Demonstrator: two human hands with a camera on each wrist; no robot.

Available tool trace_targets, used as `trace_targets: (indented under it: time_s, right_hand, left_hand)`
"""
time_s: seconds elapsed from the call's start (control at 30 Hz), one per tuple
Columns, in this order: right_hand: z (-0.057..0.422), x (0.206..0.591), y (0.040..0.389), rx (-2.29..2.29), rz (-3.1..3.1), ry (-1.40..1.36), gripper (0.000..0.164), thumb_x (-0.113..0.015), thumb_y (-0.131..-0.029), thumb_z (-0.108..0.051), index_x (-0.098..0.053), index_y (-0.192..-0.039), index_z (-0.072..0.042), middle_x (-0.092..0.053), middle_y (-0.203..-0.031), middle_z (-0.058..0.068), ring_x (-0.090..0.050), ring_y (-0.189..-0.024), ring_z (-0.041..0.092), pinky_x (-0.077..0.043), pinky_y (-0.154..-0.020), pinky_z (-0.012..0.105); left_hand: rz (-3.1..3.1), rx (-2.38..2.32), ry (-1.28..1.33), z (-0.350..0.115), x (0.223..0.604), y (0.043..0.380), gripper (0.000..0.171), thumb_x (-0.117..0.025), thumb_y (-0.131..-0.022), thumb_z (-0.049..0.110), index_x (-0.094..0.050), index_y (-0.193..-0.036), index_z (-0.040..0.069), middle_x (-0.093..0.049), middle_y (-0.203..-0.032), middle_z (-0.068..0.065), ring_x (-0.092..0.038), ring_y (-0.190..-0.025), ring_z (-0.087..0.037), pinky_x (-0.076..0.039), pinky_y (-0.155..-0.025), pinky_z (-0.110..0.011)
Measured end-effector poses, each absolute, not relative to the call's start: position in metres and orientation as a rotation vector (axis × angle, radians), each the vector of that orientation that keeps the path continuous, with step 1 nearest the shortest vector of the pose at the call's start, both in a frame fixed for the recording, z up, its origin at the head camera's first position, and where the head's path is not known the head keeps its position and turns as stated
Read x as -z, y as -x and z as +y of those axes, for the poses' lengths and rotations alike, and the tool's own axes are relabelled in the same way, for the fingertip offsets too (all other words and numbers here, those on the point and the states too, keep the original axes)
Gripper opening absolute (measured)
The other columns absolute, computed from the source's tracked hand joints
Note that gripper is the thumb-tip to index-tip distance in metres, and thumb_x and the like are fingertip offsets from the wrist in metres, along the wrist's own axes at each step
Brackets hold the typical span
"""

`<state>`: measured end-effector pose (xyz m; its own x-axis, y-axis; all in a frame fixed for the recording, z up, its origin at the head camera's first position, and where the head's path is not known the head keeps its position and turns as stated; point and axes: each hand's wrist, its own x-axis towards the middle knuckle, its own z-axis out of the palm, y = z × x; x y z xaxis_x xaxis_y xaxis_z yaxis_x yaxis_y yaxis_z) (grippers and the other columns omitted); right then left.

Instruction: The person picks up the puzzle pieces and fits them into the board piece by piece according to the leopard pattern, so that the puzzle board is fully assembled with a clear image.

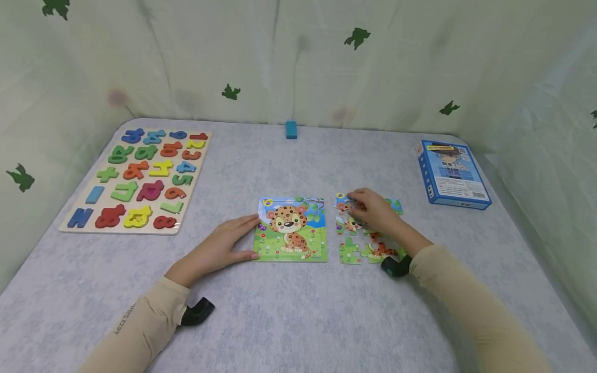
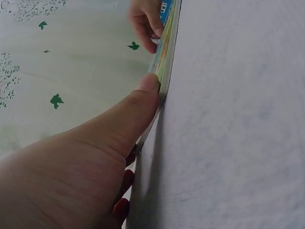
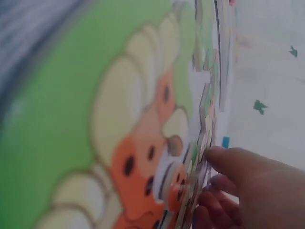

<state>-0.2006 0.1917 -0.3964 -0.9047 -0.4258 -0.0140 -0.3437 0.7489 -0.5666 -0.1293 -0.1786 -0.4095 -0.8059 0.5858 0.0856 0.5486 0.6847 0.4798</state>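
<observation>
Left hand (image 1: 223, 241) spread against a square, flat, green-and-blue leopard picture board (image 1: 290, 230); right hand (image 1: 377, 211) bent over loose, flat leopard jigsaw pieces (image 1: 350, 253) just right of it.
Whether the right pinches one, I cannot tell; low fingertips could catch and shift neighbours.

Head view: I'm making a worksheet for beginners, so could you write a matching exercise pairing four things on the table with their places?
1. Leopard picture
2. Number board
3. Blue-and-white box
4. Small blue block

A. At the table's far edge, near the middle
B. Towards the right
C. Touched by the left hand
D. Towards the left

Pairs: 1-C, 2-D, 3-B, 4-A
</observation>
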Motion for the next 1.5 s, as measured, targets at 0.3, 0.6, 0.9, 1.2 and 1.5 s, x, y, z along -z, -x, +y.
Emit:
trace_targets:
  time_s: [0.3, 0.6, 0.9, 1.2, 1.5]
  right_hand:
    - [0.180, 0.379, 0.184, 1.039, 2.867, 0.665, 0.041, -0.058, -0.088, -0.016, -0.050, -0.125, 0.001, -0.043, -0.122, 0.018, -0.051, -0.096, 0.028, -0.046, -0.076, 0.040]
    - [0.132, 0.367, 0.162, 1.214, 2.780, 0.942, 0.041, -0.064, -0.084, -0.012, -0.053, -0.121, -0.002, -0.047, -0.116, 0.010, -0.051, -0.097, 0.027, -0.046, -0.079, 0.039]
    - [0.088, 0.386, 0.171, 1.141, 2.645, 0.868, 0.043, -0.062, -0.085, -0.014, -0.050, -0.125, -0.004, -0.044, -0.120, 0.011, -0.049, -0.104, 0.023, -0.045, -0.083, 0.033]
    - [0.072, 0.400, 0.184, 0.921, 2.704, 0.876, 0.043, -0.059, -0.087, -0.019, -0.050, -0.127, -0.005, -0.047, -0.120, 0.011, -0.045, -0.105, 0.020, -0.041, -0.086, 0.033]
    - [0.062, 0.401, 0.194, 0.897, 2.699, 0.843, 0.043, -0.059, -0.088, -0.025, -0.051, -0.129, -0.013, -0.045, -0.121, 0.006, -0.042, -0.108, 0.019, -0.034, -0.091, 0.037]
  left_hand:
    - [2.809, -0.765, -0.944, -0.177, 0.410, 0.133, 0.078, -0.069, -0.077, 0.040, -0.036, -0.137, 0.004, -0.032, -0.141, -0.012, -0.028, -0.127, -0.031, -0.020, -0.102, -0.048]
    - [2.795, -0.778, -0.926, -0.176, 0.409, 0.133, 0.077, -0.069, -0.077, 0.041, -0.037, -0.137, 0.004, -0.033, -0.141, -0.012, -0.027, -0.128, -0.031, -0.020, -0.101, -0.049]
    - [2.788, -0.788, -0.933, -0.177, 0.411, 0.134, 0.078, -0.067, -0.077, 0.043, -0.036, -0.138, 0.006, -0.032, -0.141, -0.011, -0.027, -0.128, -0.030, -0.020, -0.101, -0.050]
    - [2.783, -0.780, -0.929, -0.176, 0.408, 0.132, 0.078, -0.069, -0.077, 0.041, -0.036, -0.137, 0.003, -0.033, -0.140, -0.013, -0.028, -0.127, -0.031, -0.021, -0.100, -0.050]
    - [2.755, -0.741, -0.859, -0.174, 0.402, 0.138, 0.085, -0.072, -0.072, 0.044, -0.036, -0.136, 0.001, -0.031, -0.139, -0.018, -0.026, -0.126, -0.036, -0.022, -0.101, -0.050]
